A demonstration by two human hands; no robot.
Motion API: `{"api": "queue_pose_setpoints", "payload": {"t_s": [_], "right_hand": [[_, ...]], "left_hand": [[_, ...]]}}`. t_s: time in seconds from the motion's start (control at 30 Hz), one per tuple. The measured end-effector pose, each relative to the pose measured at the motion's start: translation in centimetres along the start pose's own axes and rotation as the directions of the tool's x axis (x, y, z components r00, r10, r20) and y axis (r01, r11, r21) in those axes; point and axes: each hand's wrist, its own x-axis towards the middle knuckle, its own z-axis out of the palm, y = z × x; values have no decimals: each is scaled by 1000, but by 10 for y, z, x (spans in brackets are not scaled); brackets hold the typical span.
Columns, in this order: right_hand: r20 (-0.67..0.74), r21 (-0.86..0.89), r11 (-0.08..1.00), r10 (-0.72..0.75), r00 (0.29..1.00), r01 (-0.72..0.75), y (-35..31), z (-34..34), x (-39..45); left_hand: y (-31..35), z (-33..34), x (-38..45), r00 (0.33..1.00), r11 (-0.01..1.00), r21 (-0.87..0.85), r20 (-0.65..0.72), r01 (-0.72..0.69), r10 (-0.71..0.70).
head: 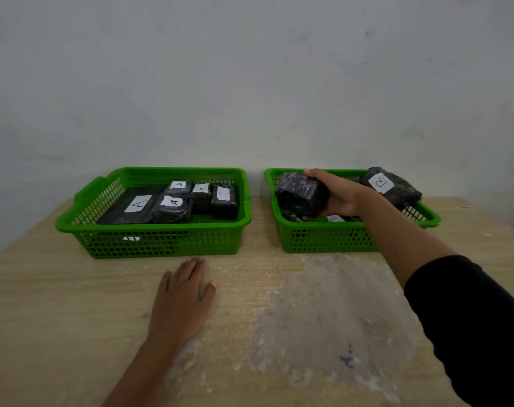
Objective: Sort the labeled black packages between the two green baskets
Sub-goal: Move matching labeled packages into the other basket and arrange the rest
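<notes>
Two green baskets stand side by side at the back of the table. The left basket (79,221) holds several black packages with white "A" labels, such as the flat one (132,210). Above the right basket (323,239), my right hand (342,195) grips a black package (301,195) whose label is hidden. A black package marked "B" (392,186) leans on that basket's far right rim, and more packages lie partly hidden under my hand. My left hand (182,295) rests flat on the table in front of the left basket, fingers apart, holding nothing.
The wooden table (44,318) has a worn, whitish patch (332,312) in front of the right basket. A pale wall rises directly behind both baskets. A narrow gap separates the two baskets.
</notes>
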Motion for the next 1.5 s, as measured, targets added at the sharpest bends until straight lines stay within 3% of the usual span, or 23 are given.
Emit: {"api": "queue_pose_setpoints", "payload": {"t_s": [0.07,0.13,0.23,0.3,0.37,0.5,0.67,0.8,0.93,1.17,1.23,1.33,1.5], "right_hand": [[-82,-100,992,-83,993,74,-2,4,1],[-208,-237,949,-259,943,208,-1,6,2],[-203,-646,693,-559,804,319,5,8,2],[-83,-804,526,-562,823,277,16,14,1],[-22,-809,531,-457,889,252,27,18,1],[-36,-556,763,-418,908,330,26,15,-5],[89,-499,810,-306,948,309,20,4,-15],[-12,-641,657,-527,850,398,17,10,-16],[15,-752,478,-674,738,453,22,23,-18],[-126,-727,476,-801,586,495,12,66,-21],[-76,-683,484,-792,605,547,4,89,-23],[66,-663,501,-701,710,557,-8,129,-20],[124,-819,438,-495,860,371,-11,182,5]], "left_hand": [[0,0,1,1000,1000,11,-1,-1,1],[-1,1,1,1000,1000,13,1,0,0],[-1,3,1,1000,1000,15,-4,-2,2],[-1,4,1,1000,1000,22,-12,-1,1],[-1,4,1,1000,999,35,-15,-2,3],[0,5,1,1000,999,48,-17,1,0],[0,4,1,1000,999,49,-12,1,0],[0,4,-1,1000,999,42,-7,0,0],[0,4,0,1000,999,43,-13,-2,2],[0,5,0,1000,999,53,-12,-2,2],[0,4,-1,1000,999,53,-12,-1,2],[0,3,-1,1000,999,46,-5,1,-1],[-1,4,0,1000,999,39,-14,-5,5]]}}
